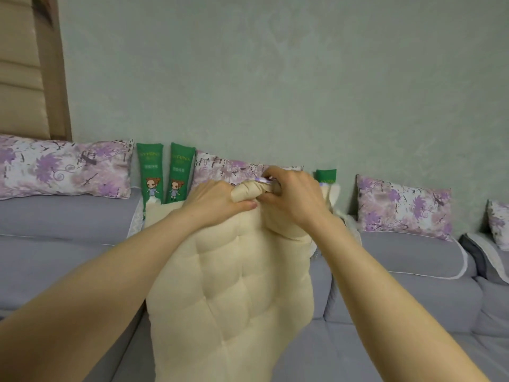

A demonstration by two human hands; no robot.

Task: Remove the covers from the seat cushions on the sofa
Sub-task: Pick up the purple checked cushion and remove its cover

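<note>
A cream quilted cushion insert [234, 285] stands upright in front of me, lifted off the grey sofa [55, 244]. My left hand [214, 201] presses on its bunched top edge, thumb pointing right. My right hand [292, 197] grips the same rolled top corner, with a thin strip of purple-white fabric [261, 180] caught under its fingers. Grey covered seat cushions [413, 255] lie to either side, the right one edged with white piping.
Floral purple back pillows [63, 166] [403, 206] lean against the green wall. Green printed bolsters [150, 172] [180, 172] stand behind the insert, another one [326, 176] at the right. A beige padded headboard panel [19, 78] is at the far left.
</note>
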